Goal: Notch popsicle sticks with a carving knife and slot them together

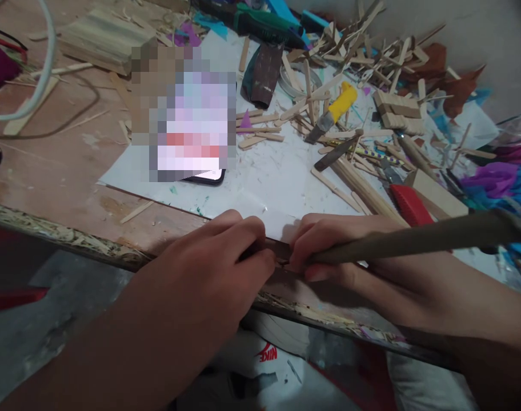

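My left hand rests at the table's front edge with its fingers curled and closed. What it pinches, if anything, is hidden beneath the fingers. Just to its right, my right hand is closed around the lower end of a long grey-brown rod, which slants up to the right. The tip of that rod is hidden by the fingers. Between the two hands is a narrow, dark gap where small details cannot be made out. Beyond them lies a white sheet with green stains.
A lit phone, partly blurred, lies on the sheet. Craft sticks, a yellow-handled cutter, a red-handled tool and wood blocks crowd the back and right. A white cable loops at the left.
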`<state>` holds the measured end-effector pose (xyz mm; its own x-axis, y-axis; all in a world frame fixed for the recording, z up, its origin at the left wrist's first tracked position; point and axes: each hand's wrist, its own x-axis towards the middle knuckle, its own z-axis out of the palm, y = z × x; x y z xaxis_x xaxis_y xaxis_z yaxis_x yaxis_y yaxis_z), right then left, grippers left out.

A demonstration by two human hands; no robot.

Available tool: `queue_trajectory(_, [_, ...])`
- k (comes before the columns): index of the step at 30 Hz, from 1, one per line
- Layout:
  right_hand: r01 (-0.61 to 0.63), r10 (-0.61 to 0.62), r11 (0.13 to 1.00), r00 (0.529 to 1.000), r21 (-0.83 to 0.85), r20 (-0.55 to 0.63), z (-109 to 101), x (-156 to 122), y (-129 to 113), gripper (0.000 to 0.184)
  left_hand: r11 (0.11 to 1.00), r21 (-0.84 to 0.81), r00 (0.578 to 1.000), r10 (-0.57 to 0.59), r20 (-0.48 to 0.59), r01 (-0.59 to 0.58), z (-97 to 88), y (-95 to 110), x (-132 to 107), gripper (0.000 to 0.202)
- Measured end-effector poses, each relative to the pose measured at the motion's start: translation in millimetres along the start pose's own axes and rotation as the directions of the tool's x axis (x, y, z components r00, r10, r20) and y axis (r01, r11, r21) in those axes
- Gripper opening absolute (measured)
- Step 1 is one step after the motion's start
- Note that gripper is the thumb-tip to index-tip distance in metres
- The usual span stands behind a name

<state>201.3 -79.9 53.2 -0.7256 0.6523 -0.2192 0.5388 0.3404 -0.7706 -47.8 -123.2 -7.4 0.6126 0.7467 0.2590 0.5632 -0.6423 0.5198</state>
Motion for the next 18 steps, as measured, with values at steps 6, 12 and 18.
queue_trajectory(6, [-0.004, 0.004, 1.0, 1.0, -0.002, -0.031, 3.5, 2.7, 0.0, 0.012, 1.0, 0.011, 1.0, -0.011, 0.002, 0.011, 0.5, 0.0, -3.0, 0.035])
queue_trajectory(12, [0.0, 0.0, 1.0, 0.999, -0.021, -0.038, 3.1, 3.7, -4.4, 0.012, 1.0, 0.028, 1.0, -0.009, -0.006, 0.009, 2.1, -0.8, -0.2, 0.033])
queue_trajectory(18, [-0.002, 0.003, 0.997, 1.0, -0.074, 0.004, 2.2, 1.4, -8.1, 0.011, 1.0, 0.03, 0.999, -0.009, -0.036, 0.01, 3.2, -0.1, 0.2, 0.035])
